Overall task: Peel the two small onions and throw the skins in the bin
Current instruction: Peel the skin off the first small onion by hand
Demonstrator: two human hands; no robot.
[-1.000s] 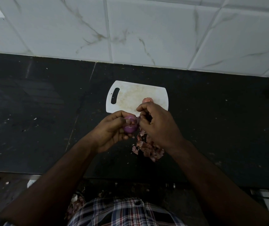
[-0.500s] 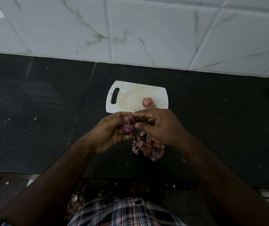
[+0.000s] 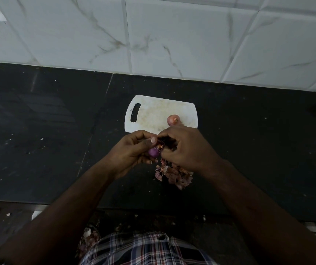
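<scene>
While the left hand cupped a small purple onion above the dark worktop, its fingers and thumb curled round the bulb, the grip looked meant to hold it steady and turn a fresh side toward the other hand. That onion showed glossy purple flesh on its near side, so I judged it mostly peeled, with a loose strip of skin at its top. Behind the hands, a white board lay flat on the worktop, its handle slot to the left, and it seemed to serve as the spot where the onions waited. Just right of the first onion, the right hand was closed in a pinch at that strip, fingertips meeting the bulb's top, probably to tear the last skin away; exactly how much skin it held was hidden by the knuckles. Below the two hands, a heap of skins lay on the worktop, likely dropped straight down there so they could be gathered in one go. Further back and to the right, the second onion sat on the board near its right edge, apart from both hands, paler and with its root end showing; whether it had been peeled I could not tell. No bin was clearly in view, so the skins were not yet thrown away
</scene>
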